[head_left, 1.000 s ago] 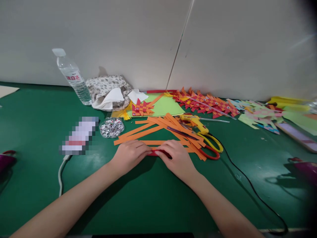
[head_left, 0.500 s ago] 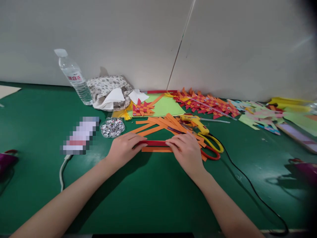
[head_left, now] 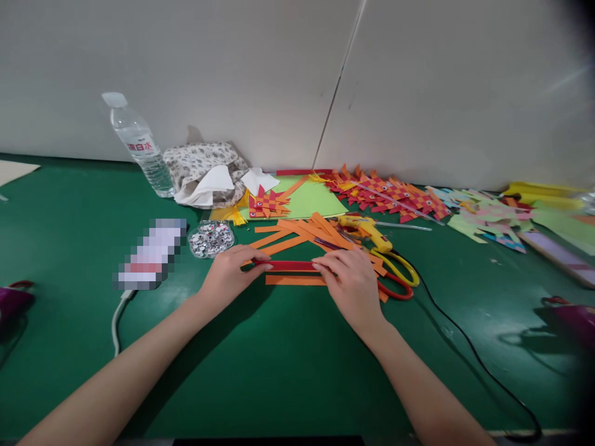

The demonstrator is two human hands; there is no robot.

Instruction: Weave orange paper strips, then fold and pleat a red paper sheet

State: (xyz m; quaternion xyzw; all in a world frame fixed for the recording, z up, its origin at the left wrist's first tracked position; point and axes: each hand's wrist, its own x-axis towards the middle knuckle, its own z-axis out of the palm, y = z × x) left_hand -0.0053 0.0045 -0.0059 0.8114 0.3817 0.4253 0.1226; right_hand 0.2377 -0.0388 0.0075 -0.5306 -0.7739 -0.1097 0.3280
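Between my two hands stretches a red paper strip [head_left: 292,266], held level above the green table. My left hand [head_left: 231,271] pinches its left end and my right hand [head_left: 352,282] pinches its right end. Just below the red strip lies an orange paper strip [head_left: 294,280]. Behind my hands several more orange strips [head_left: 288,232] are spread in a loose pile. Scissors with red and yellow handles [head_left: 403,272] lie beside my right hand, partly hidden by it. A yellow glue gun [head_left: 372,232] rests on the pile's right side.
A clear packet of googly eyes [head_left: 211,239] and a phone on a cable [head_left: 151,254] lie to the left. At the back stand a water bottle [head_left: 142,148] and a tissue pouch [head_left: 204,164]. Woven red-orange paper fish [head_left: 390,192] are heaped right of green paper [head_left: 316,201].
The red strip has turned slightly, showing more of its flat face. My left hand has shifted a little left and its fingers have moved along the strip's end.
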